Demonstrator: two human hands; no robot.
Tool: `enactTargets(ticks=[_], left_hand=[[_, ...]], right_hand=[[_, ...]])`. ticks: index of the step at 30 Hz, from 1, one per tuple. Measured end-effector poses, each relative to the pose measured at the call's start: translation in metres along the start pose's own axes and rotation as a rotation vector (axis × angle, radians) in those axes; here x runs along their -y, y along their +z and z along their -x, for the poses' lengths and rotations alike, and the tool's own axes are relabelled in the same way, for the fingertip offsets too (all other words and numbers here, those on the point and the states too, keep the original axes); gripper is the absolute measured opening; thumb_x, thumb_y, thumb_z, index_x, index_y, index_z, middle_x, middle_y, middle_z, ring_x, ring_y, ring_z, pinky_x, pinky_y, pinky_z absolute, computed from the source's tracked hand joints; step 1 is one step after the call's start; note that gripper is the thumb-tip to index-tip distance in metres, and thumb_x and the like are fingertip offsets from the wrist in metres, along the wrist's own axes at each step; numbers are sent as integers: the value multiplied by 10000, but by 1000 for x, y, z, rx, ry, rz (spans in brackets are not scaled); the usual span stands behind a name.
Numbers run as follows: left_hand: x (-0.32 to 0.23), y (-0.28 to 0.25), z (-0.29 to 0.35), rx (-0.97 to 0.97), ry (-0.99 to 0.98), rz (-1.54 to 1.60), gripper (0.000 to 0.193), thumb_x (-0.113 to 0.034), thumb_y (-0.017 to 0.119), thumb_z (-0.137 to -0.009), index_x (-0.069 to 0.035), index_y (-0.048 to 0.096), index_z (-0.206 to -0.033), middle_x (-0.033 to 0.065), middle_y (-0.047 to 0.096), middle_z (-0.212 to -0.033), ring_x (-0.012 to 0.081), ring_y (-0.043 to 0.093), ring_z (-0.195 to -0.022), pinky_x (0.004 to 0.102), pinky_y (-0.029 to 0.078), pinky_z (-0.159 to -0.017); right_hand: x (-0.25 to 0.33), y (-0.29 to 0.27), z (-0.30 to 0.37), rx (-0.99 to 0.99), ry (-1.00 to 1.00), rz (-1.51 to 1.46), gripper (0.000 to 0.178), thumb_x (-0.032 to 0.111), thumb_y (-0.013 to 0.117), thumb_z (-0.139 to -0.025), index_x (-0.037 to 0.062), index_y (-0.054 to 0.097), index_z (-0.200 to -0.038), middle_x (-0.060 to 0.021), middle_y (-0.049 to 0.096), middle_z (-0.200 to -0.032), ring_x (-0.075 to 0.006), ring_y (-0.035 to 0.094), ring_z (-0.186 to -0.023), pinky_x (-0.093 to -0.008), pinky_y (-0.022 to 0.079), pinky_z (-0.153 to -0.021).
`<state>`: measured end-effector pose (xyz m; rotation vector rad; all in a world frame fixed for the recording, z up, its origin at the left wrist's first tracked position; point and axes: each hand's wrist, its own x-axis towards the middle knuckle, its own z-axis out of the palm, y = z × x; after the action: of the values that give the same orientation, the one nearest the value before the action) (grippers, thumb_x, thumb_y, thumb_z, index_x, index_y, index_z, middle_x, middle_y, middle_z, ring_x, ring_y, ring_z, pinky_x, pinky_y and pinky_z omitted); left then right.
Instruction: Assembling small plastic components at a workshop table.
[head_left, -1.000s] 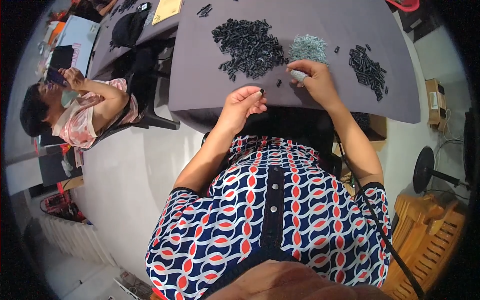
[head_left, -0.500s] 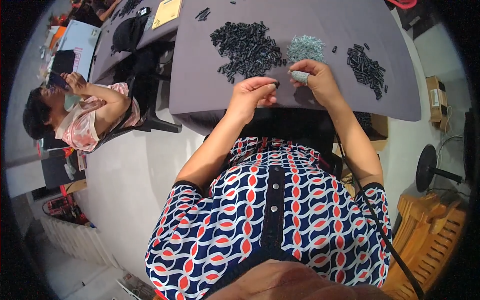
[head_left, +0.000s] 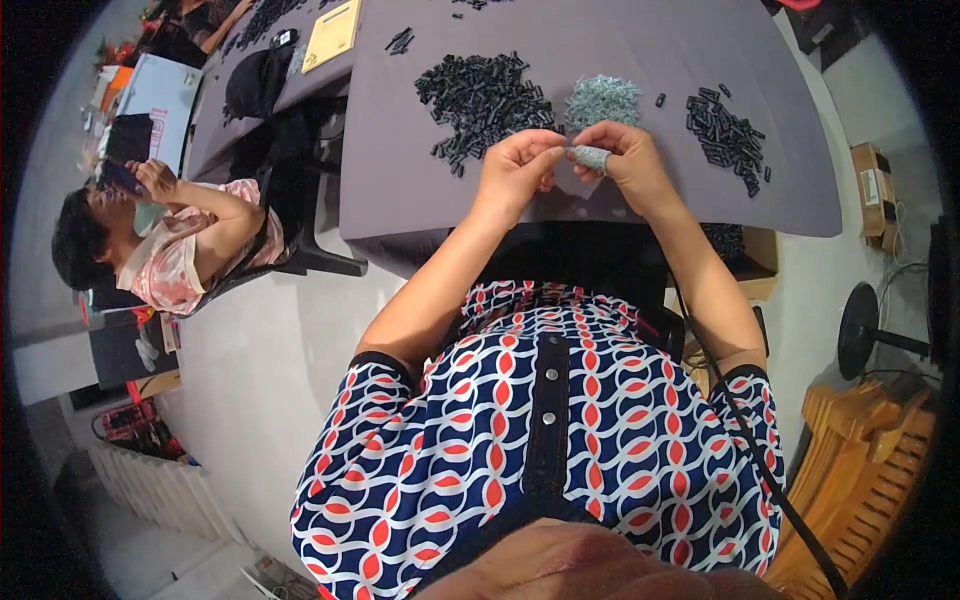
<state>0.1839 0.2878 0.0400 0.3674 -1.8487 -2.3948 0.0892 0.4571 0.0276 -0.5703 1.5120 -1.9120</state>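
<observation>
Over the near part of the table, my left hand [head_left: 514, 176] and my right hand [head_left: 630, 165] meet, their fingertips almost touching. The left thumb and fingers are closed in a pinch; the small black piece seen in them earlier is now mostly hidden. A grey speckled wrap [head_left: 591, 157] covers one finger of my right hand, which also pinches at the tips; what it holds is too small to make out. Just beyond the hands lie a large heap of small black cylindrical pieces [head_left: 480, 100] and a pile of thin silvery metal bits [head_left: 603, 102].
A smaller heap of black pieces [head_left: 725, 135] lies right of my right hand on the grey-covered table [head_left: 640, 40]. Another person [head_left: 190, 220] sits at the left beside a second table. A black cable [head_left: 735, 410] runs past my right arm; a wooden chair [head_left: 850, 480] stands lower right.
My left hand has moved right and slightly up, bringing its fingertips against those of my right hand. The black piece in the left pinch has gone mostly out of sight.
</observation>
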Motion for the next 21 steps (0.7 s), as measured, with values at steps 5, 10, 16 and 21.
enactTargets(ticks=[5, 10, 16, 21], left_hand=[[7, 2, -5, -17, 290, -360, 101, -37, 704, -855, -31, 711, -956, -23, 552, -778, 47, 491, -614, 194, 388, -525], [7, 2, -7, -90, 424, -551, 115, -4, 716, -825, -30, 716, -936, -11, 538, -813, 48, 455, -675, 199, 381, -583], [1, 10, -1, -63, 607, -617, 137, 15, 710, -810, -32, 700, -939, 20, 580, -842, 101, 492, -697, 233, 415, -604], [-2, 10, 3, -72, 676, -755, 156, 27, 705, -792, -27, 679, -936, 62, 595, -826, 155, 515, -687, 260, 437, -622]], right_hand=[[1, 2, 2, 12, -42, 4, 127, 52, 643, -896, 15, 638, -1017, -53, 682, -889, -119, 661, -758, -243, 535, -644], [7, 5, 3, -77, 50, -8, 125, 93, 599, -935, 11, 645, -1017, -51, 678, -875, -113, 655, -749, -230, 528, -622], [1, -3, 1, 31, 101, 34, 154, 158, 613, -933, 23, 657, -995, -42, 671, -835, -107, 649, -712, -215, 520, -598], [2, -2, 1, 17, 134, 12, 123, 136, 631, -914, 30, 660, -970, -32, 664, -815, -99, 641, -686, -218, 516, -577]])
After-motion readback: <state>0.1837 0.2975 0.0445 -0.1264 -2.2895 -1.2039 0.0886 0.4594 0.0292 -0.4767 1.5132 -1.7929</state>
